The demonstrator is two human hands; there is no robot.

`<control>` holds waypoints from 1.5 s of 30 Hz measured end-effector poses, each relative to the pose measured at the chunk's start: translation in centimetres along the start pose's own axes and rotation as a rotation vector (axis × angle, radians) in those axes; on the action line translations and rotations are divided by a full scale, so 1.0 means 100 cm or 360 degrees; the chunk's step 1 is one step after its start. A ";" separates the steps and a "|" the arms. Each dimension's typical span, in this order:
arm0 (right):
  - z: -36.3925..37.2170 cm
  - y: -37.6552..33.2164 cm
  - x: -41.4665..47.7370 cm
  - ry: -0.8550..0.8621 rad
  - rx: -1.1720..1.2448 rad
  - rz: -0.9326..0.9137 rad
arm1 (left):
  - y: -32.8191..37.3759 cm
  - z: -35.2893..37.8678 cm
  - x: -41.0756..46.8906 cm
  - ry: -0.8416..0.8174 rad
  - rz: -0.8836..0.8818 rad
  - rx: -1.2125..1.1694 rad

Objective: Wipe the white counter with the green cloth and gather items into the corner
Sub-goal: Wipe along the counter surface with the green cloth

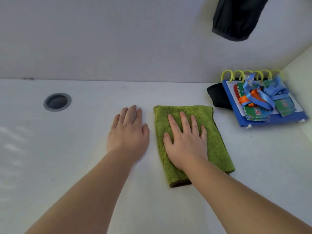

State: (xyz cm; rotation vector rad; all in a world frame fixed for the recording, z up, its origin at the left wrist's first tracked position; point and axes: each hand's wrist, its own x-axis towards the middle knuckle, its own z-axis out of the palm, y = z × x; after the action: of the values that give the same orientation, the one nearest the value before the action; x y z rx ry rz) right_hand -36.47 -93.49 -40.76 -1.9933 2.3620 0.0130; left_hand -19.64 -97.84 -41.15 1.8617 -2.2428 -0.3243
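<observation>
Green cloth [192,142]: 1, folded to a long rectangle, fuzzy pile, dark brown trim showing at its near edge, lying flat on the white counter [84,149] just right of centre. 2 hands, both bare, both palm-down w/ fingers spread flat. Right hand [185,141] lies on top of the cloth, pressing, not gripping it. Left hand [128,132] sits flat on bare counter just beside the cloth, at its 9 o'clock, holding nothing.

1 round grey hole [57,102] in the counter at approx 10 o'clock from the left hand. 1 blue board [239,105] w/ 6 yellow-green rings along its far edge sits in the corner, approx 2 o'clock from the cloth; green cards and blue + orange ribbons [260,97] are piled on it, card count unclear. 1 black item [217,97] touches its left side. 1 dark sleeve-like thing [236,17] hangs at top right, blurred.

Counter is smooth, white, meets plain pale walls at back + right.
</observation>
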 end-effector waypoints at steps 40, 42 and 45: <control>-0.001 0.033 -0.080 0.0018 -0.0021 -0.0124 | -0.003 0.008 0.002 -0.0088 -0.0015 0.0135; 0.000 0.031 -0.105 0.0021 -0.0038 -0.0111 | -0.004 0.007 0.001 -0.0094 -0.0001 0.0139; 0.000 0.026 -0.127 -0.0011 -0.0063 -0.0078 | -0.004 0.005 0.000 -0.0090 0.0028 0.0139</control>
State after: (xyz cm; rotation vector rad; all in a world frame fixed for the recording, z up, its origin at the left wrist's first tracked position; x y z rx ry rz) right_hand -36.93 -80.52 -40.25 -2.0648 2.3260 0.0654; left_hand -19.37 -97.86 -41.72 1.8968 -2.3452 -0.2840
